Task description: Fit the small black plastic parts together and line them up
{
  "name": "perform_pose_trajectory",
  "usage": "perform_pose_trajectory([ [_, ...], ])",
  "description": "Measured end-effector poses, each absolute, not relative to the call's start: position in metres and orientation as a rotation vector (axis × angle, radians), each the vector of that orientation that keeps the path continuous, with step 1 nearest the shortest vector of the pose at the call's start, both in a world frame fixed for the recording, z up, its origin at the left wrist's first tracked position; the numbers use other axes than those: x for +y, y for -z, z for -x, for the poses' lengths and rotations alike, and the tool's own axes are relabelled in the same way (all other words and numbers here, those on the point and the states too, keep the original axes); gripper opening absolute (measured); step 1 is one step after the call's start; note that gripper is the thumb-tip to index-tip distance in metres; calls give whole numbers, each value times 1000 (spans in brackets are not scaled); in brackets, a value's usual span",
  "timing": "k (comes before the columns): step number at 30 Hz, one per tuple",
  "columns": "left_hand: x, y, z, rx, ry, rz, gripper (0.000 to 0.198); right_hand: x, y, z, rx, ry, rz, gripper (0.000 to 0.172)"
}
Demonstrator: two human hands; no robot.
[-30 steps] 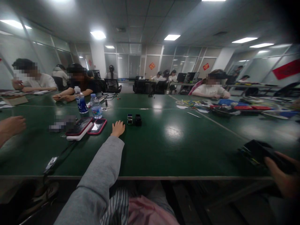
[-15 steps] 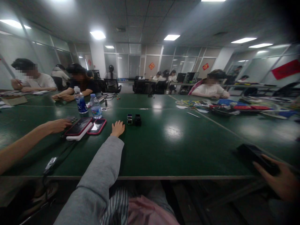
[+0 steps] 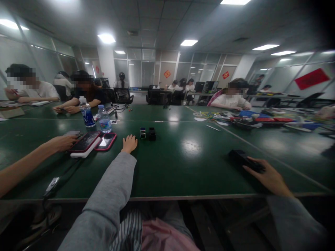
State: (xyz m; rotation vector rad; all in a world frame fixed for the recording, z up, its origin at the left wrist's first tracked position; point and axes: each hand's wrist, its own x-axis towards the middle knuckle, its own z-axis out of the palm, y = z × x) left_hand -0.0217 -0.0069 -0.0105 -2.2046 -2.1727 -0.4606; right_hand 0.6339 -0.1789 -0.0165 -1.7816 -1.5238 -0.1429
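Note:
My left hand point(image 3: 129, 143) lies on the green table with its fingers stretched out and apart, holding nothing. Just to its right stand a small black-and-silver box-shaped thing point(image 3: 142, 133) and a small black block-shaped thing point(image 3: 152, 134), side by side and apart from the hand. On the right side, my right hand point(image 3: 270, 176) is closed around the near end of a long black box-like object point(image 3: 242, 157). Its exact kind is too dark to make out, and I cannot tell whether it touches the tabletop.
Left of my left hand are a red-edged phone point(image 3: 105, 141), a larger red-edged device point(image 3: 86, 142), two bottles point(image 3: 87, 113) and another person's hand point(image 3: 65, 141). A pen-like stick point(image 3: 213, 128) and cluttered cables and parts point(image 3: 256, 120) lie at the far right. People sit across the table.
My right hand has moved left and inward over the table, carrying the long black object with it. My left hand stays in place beside the small box-shaped things.

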Motion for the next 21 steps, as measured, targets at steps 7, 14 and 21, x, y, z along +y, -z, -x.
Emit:
perform_pose_trajectory([
  [7,-1,14,23,-2190,446,2208,51,-87,-28,-456,-2069,-480,1338,53],
  [14,0,16,22,-2163,451,2212,50,-41,-41,-284,-2365,-857,833,52],
  [21,-7,11,19,-2150,459,2217,46,-46,-30,-235,-2451,-846,581,52],
])
